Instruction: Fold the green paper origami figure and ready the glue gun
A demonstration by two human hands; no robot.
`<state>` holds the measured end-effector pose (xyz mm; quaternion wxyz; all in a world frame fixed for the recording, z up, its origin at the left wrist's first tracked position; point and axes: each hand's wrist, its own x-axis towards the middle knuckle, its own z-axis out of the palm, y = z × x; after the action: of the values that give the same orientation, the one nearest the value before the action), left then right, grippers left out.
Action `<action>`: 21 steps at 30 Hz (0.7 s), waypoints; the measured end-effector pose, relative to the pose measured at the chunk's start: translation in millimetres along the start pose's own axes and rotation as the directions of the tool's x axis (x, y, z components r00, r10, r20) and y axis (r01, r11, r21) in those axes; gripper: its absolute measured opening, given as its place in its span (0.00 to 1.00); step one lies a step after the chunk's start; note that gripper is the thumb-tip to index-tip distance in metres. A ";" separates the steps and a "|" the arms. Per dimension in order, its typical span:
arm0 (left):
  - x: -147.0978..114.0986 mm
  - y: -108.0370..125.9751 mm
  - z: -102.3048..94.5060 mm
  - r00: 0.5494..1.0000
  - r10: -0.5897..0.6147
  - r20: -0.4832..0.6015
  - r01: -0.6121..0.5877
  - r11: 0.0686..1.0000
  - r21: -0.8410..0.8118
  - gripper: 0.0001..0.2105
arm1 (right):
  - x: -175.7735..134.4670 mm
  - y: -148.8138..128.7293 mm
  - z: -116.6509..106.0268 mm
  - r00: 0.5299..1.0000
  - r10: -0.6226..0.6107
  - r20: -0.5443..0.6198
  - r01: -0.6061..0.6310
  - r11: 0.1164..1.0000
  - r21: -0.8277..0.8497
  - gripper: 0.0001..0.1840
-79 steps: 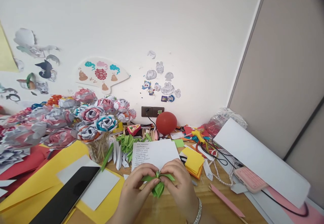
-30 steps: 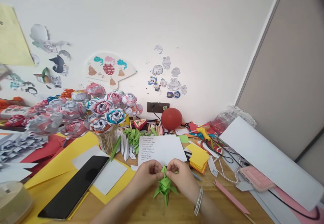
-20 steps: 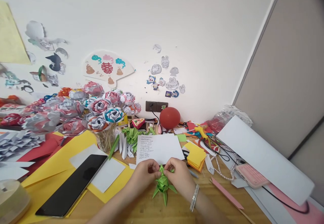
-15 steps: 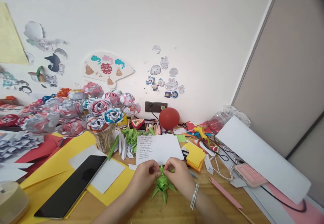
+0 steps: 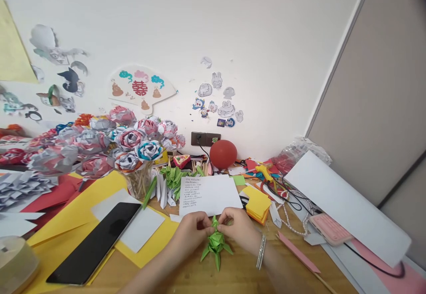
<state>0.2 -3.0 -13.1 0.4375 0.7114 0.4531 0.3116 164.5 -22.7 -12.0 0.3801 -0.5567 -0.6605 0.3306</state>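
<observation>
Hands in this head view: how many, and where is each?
2: the left hand at the left of the green folded-paper model's far end, the right hand at its right. No others show.

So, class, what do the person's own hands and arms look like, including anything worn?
The left hand and right hand are gloveless, with no sleeve showing on either arm. A silvery bracelet, apparently double-stranded, circles the right wrist; the left has none visible.

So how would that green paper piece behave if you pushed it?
The green paper piece is probably very light, being folded paper. Its creased, layered build likely keeps it fairly stiff. Its thin splayed points might bend if pushed.
</observation>
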 end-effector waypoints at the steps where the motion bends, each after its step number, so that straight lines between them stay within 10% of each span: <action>1: -1.8 1.6 0.5 1.000 0.003 -0.018 -0.002 1.000 0.031 0.06 | -0.7 -2.3 0.5 1.000 -0.008 -0.012 0.007 1.000 -0.026 0.06; 10: -10.8 11.9 2.3 0.990 0.098 -0.098 -0.079 0.981 0.179 0.07 | -4.7 -11.7 2.5 0.992 -0.115 -0.045 0.105 0.976 -0.190 0.09; 17: 0.2 8.0 -6.2 1.000 0.010 -0.029 -0.012 0.996 -0.083 0.03 | -4.7 -12.2 3.0 0.975 -0.212 -0.060 0.192 0.950 -0.248 0.11; 21: 4.9 7.0 -15.2 0.989 -0.106 0.099 0.129 0.955 -0.268 0.18 | -6.3 -15.2 3.5 0.966 -0.249 -0.073 0.223 0.941 -0.253 0.11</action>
<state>-8.0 5.2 -0.1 0.5680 0.6283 0.4286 0.3144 154.7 -31.4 -1.5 0.3800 -0.5323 -0.7372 0.1697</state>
